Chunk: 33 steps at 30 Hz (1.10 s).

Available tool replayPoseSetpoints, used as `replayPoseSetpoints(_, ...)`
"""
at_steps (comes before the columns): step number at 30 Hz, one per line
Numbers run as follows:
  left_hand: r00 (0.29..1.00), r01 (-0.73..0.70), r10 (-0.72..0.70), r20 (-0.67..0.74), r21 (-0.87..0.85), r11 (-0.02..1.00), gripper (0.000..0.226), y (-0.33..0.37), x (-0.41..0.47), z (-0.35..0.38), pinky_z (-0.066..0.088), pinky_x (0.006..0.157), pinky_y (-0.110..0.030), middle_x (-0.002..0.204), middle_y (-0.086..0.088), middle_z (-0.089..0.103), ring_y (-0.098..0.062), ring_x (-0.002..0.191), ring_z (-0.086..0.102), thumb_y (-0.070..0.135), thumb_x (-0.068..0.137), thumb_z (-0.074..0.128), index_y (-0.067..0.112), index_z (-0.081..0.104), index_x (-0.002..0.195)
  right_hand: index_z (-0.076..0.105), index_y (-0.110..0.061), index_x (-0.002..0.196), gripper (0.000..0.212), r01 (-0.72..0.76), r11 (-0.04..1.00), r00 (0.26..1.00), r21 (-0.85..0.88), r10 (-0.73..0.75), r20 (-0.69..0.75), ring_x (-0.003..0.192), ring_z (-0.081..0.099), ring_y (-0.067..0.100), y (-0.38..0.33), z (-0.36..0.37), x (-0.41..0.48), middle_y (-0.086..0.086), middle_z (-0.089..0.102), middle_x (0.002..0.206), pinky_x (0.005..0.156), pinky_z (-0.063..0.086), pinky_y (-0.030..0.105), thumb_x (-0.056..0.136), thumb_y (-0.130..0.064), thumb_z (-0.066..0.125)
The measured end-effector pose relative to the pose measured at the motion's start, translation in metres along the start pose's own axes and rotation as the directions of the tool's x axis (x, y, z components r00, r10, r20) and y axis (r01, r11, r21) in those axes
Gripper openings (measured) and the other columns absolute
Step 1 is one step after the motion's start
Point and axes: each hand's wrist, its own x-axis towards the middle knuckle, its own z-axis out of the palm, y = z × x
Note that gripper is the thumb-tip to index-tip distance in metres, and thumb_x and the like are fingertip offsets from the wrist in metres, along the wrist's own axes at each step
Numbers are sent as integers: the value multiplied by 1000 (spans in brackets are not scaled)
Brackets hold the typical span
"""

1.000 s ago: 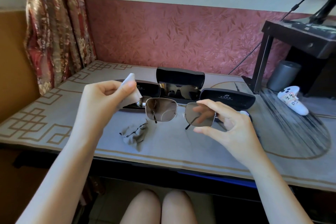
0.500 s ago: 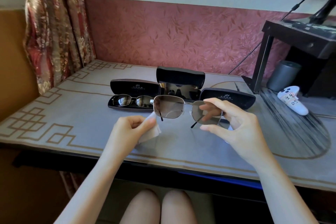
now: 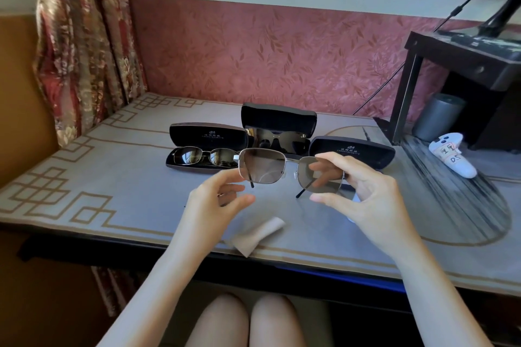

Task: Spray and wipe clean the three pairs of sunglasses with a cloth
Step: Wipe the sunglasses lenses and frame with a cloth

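Observation:
A metal-framed pair of sunglasses [image 3: 262, 167] with brown lenses is held up over the table. My right hand [image 3: 369, 200] pinches its right lens rim between thumb and fingers. My left hand [image 3: 218, 201] is just below the left lens, fingers loosely curled with the index tip at the rim, holding nothing. The pale cloth [image 3: 258, 235] lies crumpled on the table near the front edge. A second pair of sunglasses [image 3: 204, 155] lies in the open left case [image 3: 208, 135]. A dark third pair [image 3: 277, 140] sits in the open middle case [image 3: 279, 117]. The right case [image 3: 361, 153] stands open.
A white game controller [image 3: 451, 155] and a grey cylinder [image 3: 437, 118] sit at the right, beside a dark stand [image 3: 462, 59] bearing a monitor. A curtain [image 3: 84, 51] hangs at the left. A small pale object shows behind my right hand, mostly hidden.
My left hand lowered the cloth from the left lens, dropped it on the table and rose back to the frame. The sunglasses shifted slightly right.

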Motion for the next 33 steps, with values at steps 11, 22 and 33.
replayPoseSetpoints(11,971,-188,140,193,260,947,29,-14,-45,-3,40,70,-6,99,26,61,5,91,58,58,63,69,45,71,88,63,-30,119,52,-8,1000,1000,-23,8,18,99,64,19,1,4,5,-4,68,103,105,42,46,74,-10,79)
replayPoseSetpoints(22,968,-239,251,12,352,905,20,-28,-26,14,36,69,-2,84,20,56,17,81,49,11,72,82,23,75,87,63,-26,120,52,9,1000,1000,-2,-9,26,99,64,21,4,8,5,-2,68,105,103,43,48,72,-17,79)
replayPoseSetpoints(33,930,-322,327,-168,54,945,79,12,-28,-24,38,99,-9,133,19,49,4,124,46,51,67,80,38,43,135,64,-29,120,53,35,998,998,52,-38,52,111,62,23,6,13,4,-5,67,110,103,44,47,73,-8,79)
